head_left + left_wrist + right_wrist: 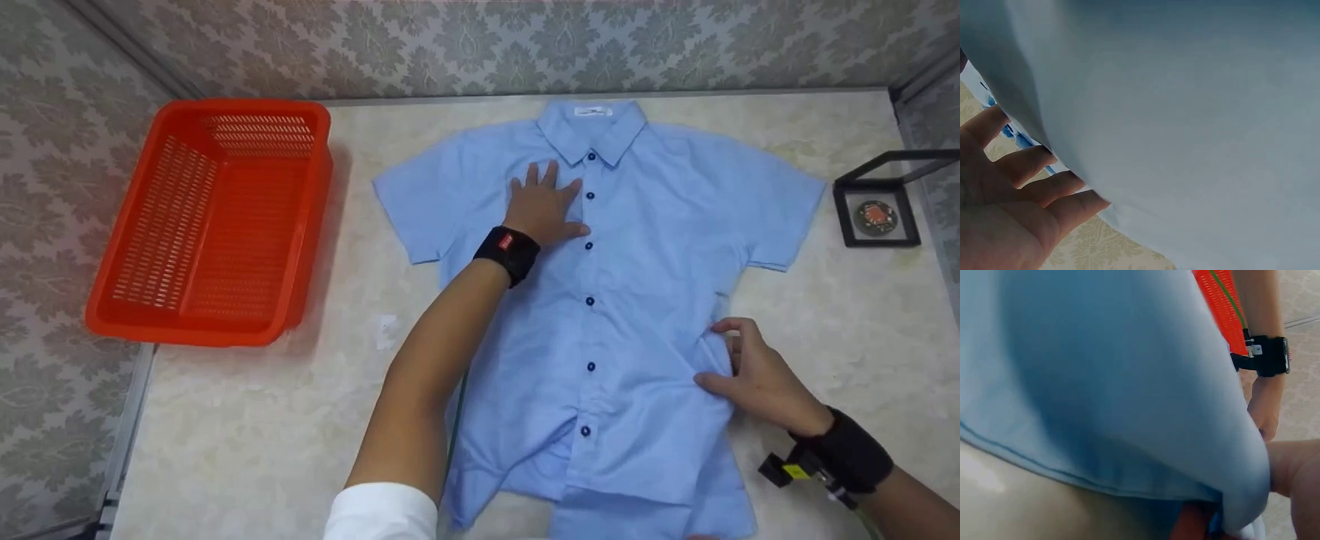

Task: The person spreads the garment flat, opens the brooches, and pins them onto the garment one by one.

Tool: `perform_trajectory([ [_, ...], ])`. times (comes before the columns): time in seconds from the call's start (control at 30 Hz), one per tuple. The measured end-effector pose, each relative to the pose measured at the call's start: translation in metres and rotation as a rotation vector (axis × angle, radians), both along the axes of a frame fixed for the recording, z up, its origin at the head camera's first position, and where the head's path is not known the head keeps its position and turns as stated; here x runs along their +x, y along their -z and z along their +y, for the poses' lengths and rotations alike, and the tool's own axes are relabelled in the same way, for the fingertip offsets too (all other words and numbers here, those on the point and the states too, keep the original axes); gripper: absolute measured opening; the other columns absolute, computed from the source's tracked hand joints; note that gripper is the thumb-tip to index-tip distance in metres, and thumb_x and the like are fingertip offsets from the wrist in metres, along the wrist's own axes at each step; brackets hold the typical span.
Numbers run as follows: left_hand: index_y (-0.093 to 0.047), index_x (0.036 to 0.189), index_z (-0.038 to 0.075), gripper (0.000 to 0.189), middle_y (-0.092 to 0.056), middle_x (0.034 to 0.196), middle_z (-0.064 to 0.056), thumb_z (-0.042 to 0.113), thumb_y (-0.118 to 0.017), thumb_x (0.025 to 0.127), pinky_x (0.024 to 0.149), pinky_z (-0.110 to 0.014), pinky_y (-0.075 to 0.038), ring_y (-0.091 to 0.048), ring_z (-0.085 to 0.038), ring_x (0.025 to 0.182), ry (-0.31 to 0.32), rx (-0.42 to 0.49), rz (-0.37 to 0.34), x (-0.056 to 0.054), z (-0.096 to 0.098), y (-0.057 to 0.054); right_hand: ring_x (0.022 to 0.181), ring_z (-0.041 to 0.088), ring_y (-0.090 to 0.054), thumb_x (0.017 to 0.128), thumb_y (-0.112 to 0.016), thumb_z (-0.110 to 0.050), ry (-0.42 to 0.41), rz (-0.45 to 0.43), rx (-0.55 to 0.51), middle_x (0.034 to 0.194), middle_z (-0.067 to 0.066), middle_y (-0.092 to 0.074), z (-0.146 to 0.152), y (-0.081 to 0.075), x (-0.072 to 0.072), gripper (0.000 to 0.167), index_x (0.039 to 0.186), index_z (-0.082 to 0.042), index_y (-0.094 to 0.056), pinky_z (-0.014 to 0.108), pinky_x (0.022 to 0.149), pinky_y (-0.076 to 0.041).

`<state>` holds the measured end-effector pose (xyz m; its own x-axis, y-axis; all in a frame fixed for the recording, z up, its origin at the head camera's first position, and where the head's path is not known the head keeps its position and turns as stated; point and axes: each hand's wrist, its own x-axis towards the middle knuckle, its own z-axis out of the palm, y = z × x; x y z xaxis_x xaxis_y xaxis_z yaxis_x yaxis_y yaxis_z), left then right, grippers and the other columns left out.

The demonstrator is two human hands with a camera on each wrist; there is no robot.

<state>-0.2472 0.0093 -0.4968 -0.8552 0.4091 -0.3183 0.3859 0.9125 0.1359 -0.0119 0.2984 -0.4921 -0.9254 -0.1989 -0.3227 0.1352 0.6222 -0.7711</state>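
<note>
A light blue short-sleeved shirt (645, 300) lies front side up on the table, its collar toward the back wall and dark buttons down the middle. My left hand (541, 206) rests on the chest part with fingers spread, just left of the button row. At the shirt's right side edge, my right hand (757, 375) pinches the cloth between thumb and fingers. The right wrist view shows the thumb (1292, 472) on one side of the raised fabric and a finger under its hem. The lower part of the shirt is rumpled, its hem uneven.
An empty red plastic basket (247, 225) stands at the left. Near the right edge is a small black-framed display box (876, 217) with a round item inside. A small pale patch (386, 331) marks the table (247, 435). Patterned panels rise around it.
</note>
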Motion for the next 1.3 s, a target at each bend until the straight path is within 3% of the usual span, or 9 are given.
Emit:
perform_trajectory([
  [0.13, -0.023, 0.160, 0.032, 0.084, -0.011, 0.167, -0.014, 0.071, -0.052, 0.092, 0.117, -0.062, -0.018, -0.009, -0.043, 0.151, 0.003, -0.014, 0.013, -0.001, -0.002, -0.002, 0.088, 0.026, -0.059, 0.086, -0.080, -0.014, -0.001, 0.063, 0.103, 0.103, 0.019, -0.059, 0.008, 0.001, 0.007, 0.075, 0.139, 0.000, -0.029, 0.027, 0.069, -0.046],
  [0.33, -0.025, 0.160, 0.031, 0.083, -0.013, 0.167, -0.015, 0.070, -0.053, 0.092, 0.117, -0.061, -0.019, -0.010, -0.043, 0.151, -0.005, -0.001, 0.037, 0.000, -0.002, -0.007, 0.090, 0.031, -0.060, 0.083, -0.083, -0.015, 0.039, 0.098, 0.111, 0.108, 0.025, -0.055, 0.014, 0.002, 0.013, 0.104, 0.152, 0.000, -0.008, 0.024, 0.069, -0.046],
  [0.43, -0.025, 0.160, 0.031, 0.083, -0.012, 0.167, -0.015, 0.069, -0.053, 0.092, 0.117, -0.062, -0.019, -0.010, -0.043, 0.151, -0.007, 0.008, 0.033, 0.000, -0.002, -0.008, 0.094, 0.039, -0.063, 0.084, -0.083, -0.022, 0.058, 0.037, 0.114, 0.113, 0.033, -0.057, 0.018, 0.000, 0.015, 0.113, 0.154, 0.001, 0.003, 0.025, 0.071, -0.047],
  [0.53, -0.026, 0.160, 0.030, 0.083, -0.012, 0.167, -0.015, 0.069, -0.053, 0.092, 0.117, -0.062, -0.019, -0.009, -0.044, 0.151, -0.005, 0.007, 0.033, -0.001, -0.003, -0.007, 0.107, 0.047, -0.060, 0.088, -0.079, -0.035, 0.054, -0.102, 0.109, 0.121, 0.040, -0.055, 0.022, -0.002, 0.015, 0.115, 0.154, 0.003, 0.007, 0.033, 0.080, -0.050],
  [0.67, -0.026, 0.160, 0.031, 0.082, -0.013, 0.167, -0.015, 0.069, -0.053, 0.092, 0.116, -0.062, -0.019, -0.010, -0.044, 0.151, 0.001, -0.002, 0.036, -0.001, -0.004, -0.006, 0.120, 0.043, -0.056, 0.091, -0.074, -0.041, 0.009, -0.260, 0.031, 0.129, 0.036, -0.055, 0.029, -0.002, 0.017, 0.104, 0.154, 0.009, -0.008, 0.038, 0.090, -0.049],
  [0.9, -0.027, 0.160, 0.030, 0.083, -0.014, 0.167, -0.015, 0.069, -0.054, 0.091, 0.117, -0.062, -0.019, -0.011, -0.043, 0.151, 0.005, 0.013, 0.017, -0.002, -0.006, -0.003, 0.103, 0.023, -0.069, 0.095, -0.068, -0.008, -0.261, -0.444, -0.375, 0.111, 0.018, -0.072, 0.050, 0.010, 0.032, 0.065, 0.143, 0.017, -0.032, 0.025, 0.084, -0.053],
  [1.03, -0.026, 0.160, 0.030, 0.083, -0.012, 0.167, -0.014, 0.069, -0.053, 0.092, 0.117, -0.062, -0.018, -0.009, -0.044, 0.151, 0.001, 0.012, 0.007, -0.004, -0.010, -0.002, 0.073, 0.008, -0.067, 0.094, -0.068, -0.005, -0.387, -0.450, -0.404, 0.084, 0.002, -0.071, 0.059, 0.016, 0.037, 0.050, 0.134, 0.016, -0.046, 0.024, 0.065, -0.054],
  [1.13, -0.025, 0.160, 0.030, 0.083, -0.012, 0.167, -0.015, 0.069, -0.053, 0.092, 0.117, -0.062, -0.017, -0.009, -0.044, 0.151, 0.003, 0.019, 0.001, -0.005, -0.013, -0.001, 0.055, 0.003, -0.060, 0.093, -0.071, -0.007, -0.415, -0.454, -0.393, 0.066, -0.005, -0.062, 0.063, 0.018, 0.039, 0.038, 0.123, 0.011, -0.056, 0.027, 0.051, -0.052],
  [1.3, -0.025, 0.160, 0.029, 0.084, -0.011, 0.167, -0.015, 0.069, -0.054, 0.092, 0.117, -0.062, -0.016, -0.008, -0.044, 0.151, 0.012, 0.031, -0.002, -0.005, -0.014, 0.000, 0.052, 0.007, -0.063, 0.089, -0.075, -0.009, -0.429, -0.498, -0.383, 0.063, 0.001, -0.064, 0.068, 0.017, 0.042, 0.031, 0.110, 0.008, -0.060, 0.032, 0.050, -0.055],
])
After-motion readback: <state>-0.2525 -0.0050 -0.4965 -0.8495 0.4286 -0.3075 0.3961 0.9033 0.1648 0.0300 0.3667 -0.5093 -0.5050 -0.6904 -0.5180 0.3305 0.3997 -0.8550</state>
